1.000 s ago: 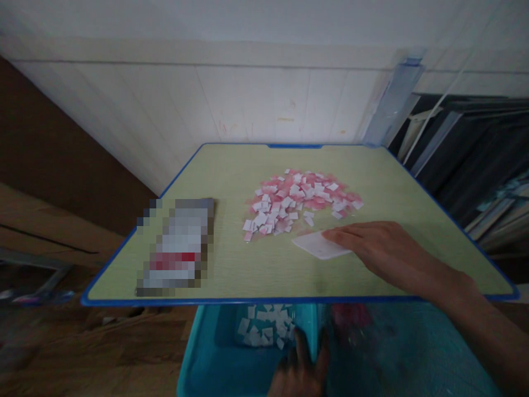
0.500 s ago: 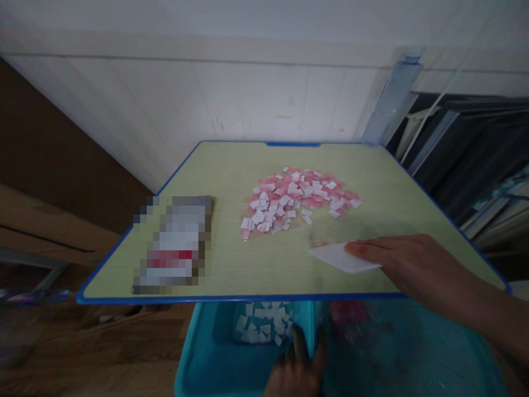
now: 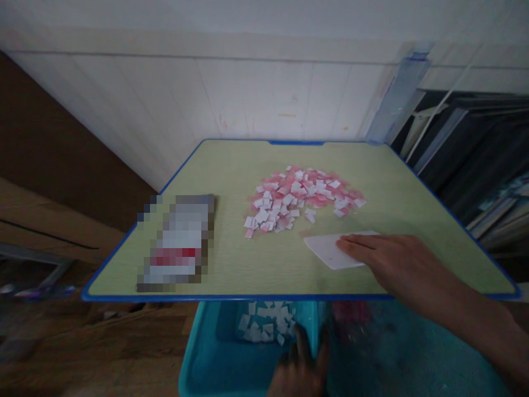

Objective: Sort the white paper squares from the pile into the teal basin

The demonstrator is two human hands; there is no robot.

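My right hand is closed on a flat white scraper-like sheet, thumb and fingers on opposite faces. The sheet is tilted just above the pale green folding table, near its front edge. Behind it lies a loose heap of small white and pink square pieces. Below the table, my left hand grips the rim of a teal basin, index finger inside and thumb outside. Inside the basin lie small white squares. Dim light makes the left fingers hard to see.
A pixelated, phone-like slab lies on the table's left side. Right of the small basin is a larger teal tub with something red in it. A clear plastic bottle and dark stacked panels stand behind on the right.
The right hand and white sheet have shifted slightly left, and the sheet shows more of its face. The left hand stays at the basin rim. The whole view has shifted a little.
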